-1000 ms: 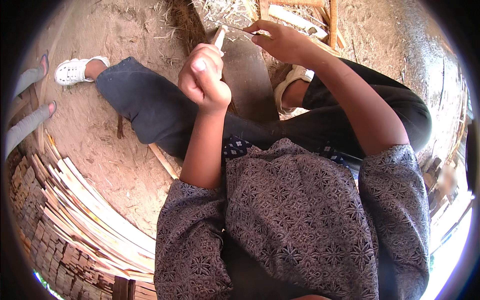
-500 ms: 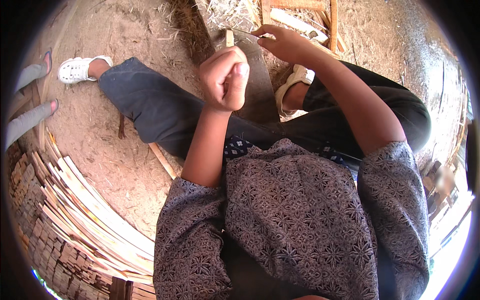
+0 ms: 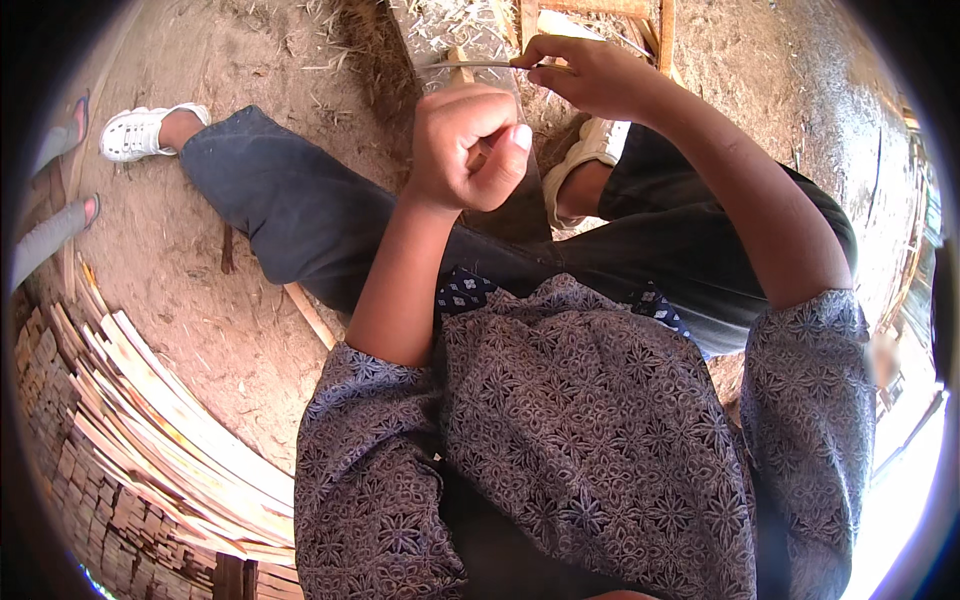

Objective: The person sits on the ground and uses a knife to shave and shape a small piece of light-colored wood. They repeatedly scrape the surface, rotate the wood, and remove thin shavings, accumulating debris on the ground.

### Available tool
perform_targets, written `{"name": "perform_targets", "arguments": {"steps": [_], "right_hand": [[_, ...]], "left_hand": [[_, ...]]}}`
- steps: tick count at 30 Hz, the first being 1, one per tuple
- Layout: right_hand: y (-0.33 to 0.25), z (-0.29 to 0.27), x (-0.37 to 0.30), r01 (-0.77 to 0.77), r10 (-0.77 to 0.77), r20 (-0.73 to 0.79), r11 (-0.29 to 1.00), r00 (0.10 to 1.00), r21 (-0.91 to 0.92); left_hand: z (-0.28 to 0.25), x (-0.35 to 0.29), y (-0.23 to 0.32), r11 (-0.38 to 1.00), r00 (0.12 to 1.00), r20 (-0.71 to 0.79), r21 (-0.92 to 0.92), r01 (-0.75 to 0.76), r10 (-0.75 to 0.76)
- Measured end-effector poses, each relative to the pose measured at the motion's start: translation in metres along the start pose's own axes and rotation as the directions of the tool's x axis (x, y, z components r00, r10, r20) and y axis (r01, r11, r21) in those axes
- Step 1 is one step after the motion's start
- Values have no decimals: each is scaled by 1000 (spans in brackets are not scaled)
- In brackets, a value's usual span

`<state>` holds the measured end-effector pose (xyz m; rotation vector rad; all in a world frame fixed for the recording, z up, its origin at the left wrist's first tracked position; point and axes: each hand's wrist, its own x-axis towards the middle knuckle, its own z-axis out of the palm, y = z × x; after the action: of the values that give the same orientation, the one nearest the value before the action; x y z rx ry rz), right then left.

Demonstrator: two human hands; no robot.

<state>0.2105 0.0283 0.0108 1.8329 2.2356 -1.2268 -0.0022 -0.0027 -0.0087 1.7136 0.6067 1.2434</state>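
Note:
My left hand [image 3: 470, 145] is closed in a fist around a short, pale wooden stick [image 3: 458, 56], whose far end sticks out beyond the knuckles. In my right hand [image 3: 592, 75], pinched between thumb and fingers, is a thin knife [image 3: 490, 64]. Its blade points left and lies across the stick close to the far end. Both hands are above a grey wooden plank [image 3: 432, 28] that runs between my legs. The part of the stick inside my fist is mostly hidden.
Wood shavings [image 3: 345, 40] litter the ground around the plank. A wooden frame [image 3: 666, 40] stands past my right hand. Long wood strips [image 3: 165, 410] and stacked blocks [image 3: 110, 500] lie at the lower left. Another person's sandalled foot [image 3: 90, 210] shows at the left edge.
The knife blade has shifted left and now crosses the stick instead of reaching it with its tip. My left hand has moved slightly right and turned a little.

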Motion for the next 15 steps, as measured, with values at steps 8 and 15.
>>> {"name": "perform_targets", "arguments": {"steps": [8, 15], "right_hand": [[38, 27, 51, -13, 13, -14, 1000, 1000, 21], [25, -12, 18, 94, -98, 93, 994, 991, 48]], "left_hand": [[3, 2, 3, 995, 998, 60, 92, -24, 19], [-1, -8, 8, 998, 1000, -12, 58, 0, 1]]}}
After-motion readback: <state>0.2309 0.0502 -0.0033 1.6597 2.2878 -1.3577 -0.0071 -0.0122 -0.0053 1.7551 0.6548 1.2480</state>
